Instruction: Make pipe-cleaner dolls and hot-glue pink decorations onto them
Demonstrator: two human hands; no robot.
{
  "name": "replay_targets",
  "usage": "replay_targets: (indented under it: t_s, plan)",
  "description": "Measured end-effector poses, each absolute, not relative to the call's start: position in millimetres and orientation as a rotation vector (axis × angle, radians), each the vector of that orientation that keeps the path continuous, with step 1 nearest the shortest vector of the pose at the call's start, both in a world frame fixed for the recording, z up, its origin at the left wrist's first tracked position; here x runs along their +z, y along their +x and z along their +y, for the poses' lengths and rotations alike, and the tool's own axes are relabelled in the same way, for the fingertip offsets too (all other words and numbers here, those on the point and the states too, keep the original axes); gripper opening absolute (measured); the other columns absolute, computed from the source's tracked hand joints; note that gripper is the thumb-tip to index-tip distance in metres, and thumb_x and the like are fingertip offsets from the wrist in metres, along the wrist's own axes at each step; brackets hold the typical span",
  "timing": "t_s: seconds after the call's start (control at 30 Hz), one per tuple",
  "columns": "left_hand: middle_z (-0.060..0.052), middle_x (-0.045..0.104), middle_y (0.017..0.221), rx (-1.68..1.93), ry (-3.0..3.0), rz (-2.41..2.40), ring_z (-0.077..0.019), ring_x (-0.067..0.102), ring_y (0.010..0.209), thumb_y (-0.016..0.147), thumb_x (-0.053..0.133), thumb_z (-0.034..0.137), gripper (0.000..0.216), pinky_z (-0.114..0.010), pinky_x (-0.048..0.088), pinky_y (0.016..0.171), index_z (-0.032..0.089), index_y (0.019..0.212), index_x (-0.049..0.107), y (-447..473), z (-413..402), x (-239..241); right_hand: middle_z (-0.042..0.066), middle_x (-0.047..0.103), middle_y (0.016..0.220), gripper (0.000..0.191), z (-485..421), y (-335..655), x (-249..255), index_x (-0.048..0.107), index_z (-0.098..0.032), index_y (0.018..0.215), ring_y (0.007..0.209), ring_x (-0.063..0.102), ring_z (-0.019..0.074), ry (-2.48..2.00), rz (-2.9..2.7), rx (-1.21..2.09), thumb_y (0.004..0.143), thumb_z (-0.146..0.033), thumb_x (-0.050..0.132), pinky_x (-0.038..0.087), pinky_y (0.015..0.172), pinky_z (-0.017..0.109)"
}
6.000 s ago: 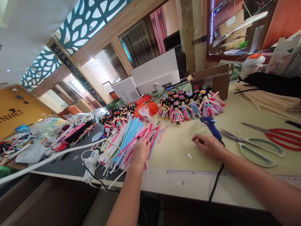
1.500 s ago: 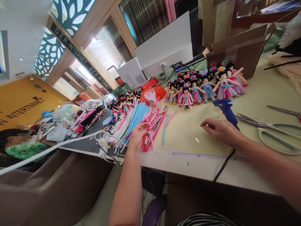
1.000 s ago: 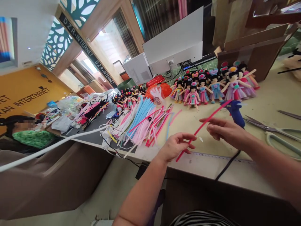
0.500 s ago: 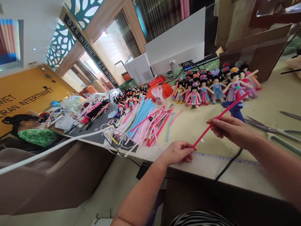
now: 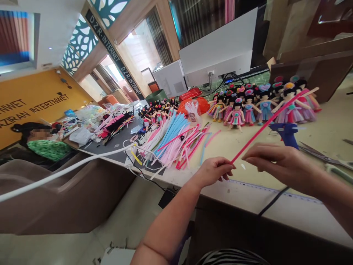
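Spanning the workspace, the table [image 5: 227, 147] presents a smooth yellowish surface. At its far side stands a flat white monitor [image 5: 217, 53]. Right of it: a brown cardboard box [image 5: 332, 75], interior hidden. In front stand the dolls [image 5: 237, 115], fuzzy, with flared skirts. Further left, a pile of straight stems [image 5: 173, 134] fans out in white, blue and pink. Behind the pile: a crumpled orange plastic bag [image 5: 204, 105]; the clear pouch [image 5: 193, 115] against it contains pale, unidentifiable pieces. Right hand [image 5: 278, 163]: fingers loosely bent; grip cannot be determined. Left hand [image 5: 216, 171]: thumb and fingers pinched on the lower end of 1 fuzzy pink stem [image 5: 270, 123], slanting up rightward above the table, just beside the right fingertips
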State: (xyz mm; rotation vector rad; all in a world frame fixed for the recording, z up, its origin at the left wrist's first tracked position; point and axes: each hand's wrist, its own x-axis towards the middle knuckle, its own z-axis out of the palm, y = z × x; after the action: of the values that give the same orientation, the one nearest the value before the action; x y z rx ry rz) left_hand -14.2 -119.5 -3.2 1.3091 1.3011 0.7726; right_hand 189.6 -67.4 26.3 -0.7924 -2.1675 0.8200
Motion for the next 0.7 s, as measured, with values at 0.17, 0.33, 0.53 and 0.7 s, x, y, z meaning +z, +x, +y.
replay_targets:
  t_s: [0.17, 0.33, 0.53, 0.7]
  plan:
    - [-0.001, 0.061, 0.073, 0.782, 1.359, 1.236, -0.0094, 0.057, 0.064, 0.082, 0.057, 0.031, 0.02, -0.021, 0.043, 0.057, 0.015, 0.089, 0.066, -6, -110, 1, 0.009, 0.071, 0.108, 0.034, -68, 178, 20, 0.072, -0.027, 0.1, 0.082, 0.07, 0.0254, -0.709, -2.322, 0.347, 0.091, -0.039, 0.042, 0.052, 0.062, 0.033]
    - [-0.001, 0.061, 0.074, 0.818, 1.352, 1.218, -0.009, 0.056, 0.065, 0.084, 0.058, 0.031, 0.021, -0.021, 0.043, 0.058, 0.015, 0.093, 0.066, -6, -105, 6, 0.009, 0.071, 0.102, 0.035, -49, 181, -6, 0.07, -0.025, 0.101, 0.072, 0.067, 0.0223, -0.756, -2.375, 0.181, 0.093, -0.038, 0.038, 0.046, 0.059, 0.032]
    - [-0.003, 0.062, 0.076, 0.775, 1.339, 1.265, -0.0096, 0.056, 0.066, 0.086, 0.053, 0.034, 0.027, -0.021, 0.044, 0.059, 0.014, 0.097, 0.067, -9, -105, 4, 0.008, 0.068, 0.09, 0.034, -35, 178, 3, 0.072, -0.025, 0.088, 0.07, 0.064, 0.0198, -0.651, -2.432, 0.248, 0.094, -0.036, 0.04, 0.045, 0.058, 0.03]
    - [-0.002, 0.062, 0.077, 0.641, 1.421, 1.374, -0.01, 0.056, 0.064, 0.086, 0.051, 0.04, 0.034, -0.023, 0.044, 0.061, 0.014, 0.1, 0.068, -16, -105, 0, 0.009, 0.065, 0.087, 0.032, -25, 176, 4, 0.07, -0.024, 0.091, 0.072, 0.065, 0.0195, -0.552, -2.372, 0.245, 0.096, -0.033, 0.039, 0.049, 0.062, 0.03]
